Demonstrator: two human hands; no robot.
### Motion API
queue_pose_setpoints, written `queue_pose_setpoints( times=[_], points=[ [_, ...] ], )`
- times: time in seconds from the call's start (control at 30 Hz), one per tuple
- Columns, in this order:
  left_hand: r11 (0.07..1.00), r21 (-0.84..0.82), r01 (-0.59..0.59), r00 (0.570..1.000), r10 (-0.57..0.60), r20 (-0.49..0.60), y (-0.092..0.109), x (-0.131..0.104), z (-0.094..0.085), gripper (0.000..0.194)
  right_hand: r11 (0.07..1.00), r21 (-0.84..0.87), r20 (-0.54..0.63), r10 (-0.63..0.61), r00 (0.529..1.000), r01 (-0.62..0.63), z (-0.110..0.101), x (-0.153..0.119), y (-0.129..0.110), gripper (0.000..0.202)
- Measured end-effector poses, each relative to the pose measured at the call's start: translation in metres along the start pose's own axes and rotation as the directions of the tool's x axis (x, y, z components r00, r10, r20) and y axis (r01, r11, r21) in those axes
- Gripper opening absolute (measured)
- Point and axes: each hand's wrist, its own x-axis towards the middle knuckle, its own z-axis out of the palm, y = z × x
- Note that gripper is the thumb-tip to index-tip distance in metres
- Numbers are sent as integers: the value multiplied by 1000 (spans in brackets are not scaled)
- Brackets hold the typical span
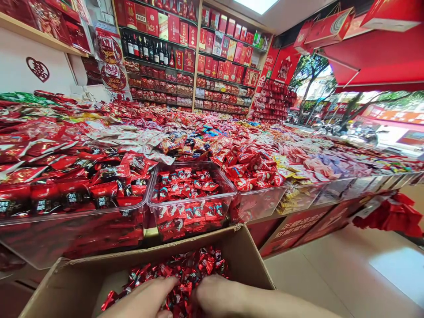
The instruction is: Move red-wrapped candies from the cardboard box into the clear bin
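Both my hands are down inside an open cardboard box [243, 251] that holds a heap of red and black wrapped candies [185, 274]. My left hand [150, 293] lies over the left part of the heap, its visible finger and thumb apart and touching the wrappers. Beside it, my right hand [212, 291] reaches into the heap with its fingers hidden among the candies. Just beyond the box stands a clear plastic bin [192, 201] of smaller red candies. To its left, a wider bin holds red and black candies [73, 196].
More clear bins [261, 203] of wrapped candies line the display's front edge toward the right. Shelves with bottles [147, 48] and red gift boxes [218, 66] stand at the back. Red bags [391, 216] hang at the right, above the tiled floor [318, 274].
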Motion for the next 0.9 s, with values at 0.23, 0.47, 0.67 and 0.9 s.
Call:
queue_pose_setpoints(
  times=[0.23, 0.47, 0.67, 0.9],
  points=[
    [792, -606, -76, 986, 148, 71, 17, 12, -7, 55, 111, 940, -337, 172, 926, 321, -34, -23, 5, 29],
    [555, -829, -76, 997, 22, -77, 39, 11, -12, 31, -189, 872, -363, 366, 857, 451, -53, -35, -6, 35],
    [519, -841, -154, 982, -14, -189, 40, 12, -17, 20, -194, 891, -332, 342, 879, 411, -53, -33, -16, 37],
    [659, -728, -188, 972, 19, -234, 42, 6, -15, 22, 100, 850, -502, 451, 738, 517, -34, -28, -13, 22]
  ],
)
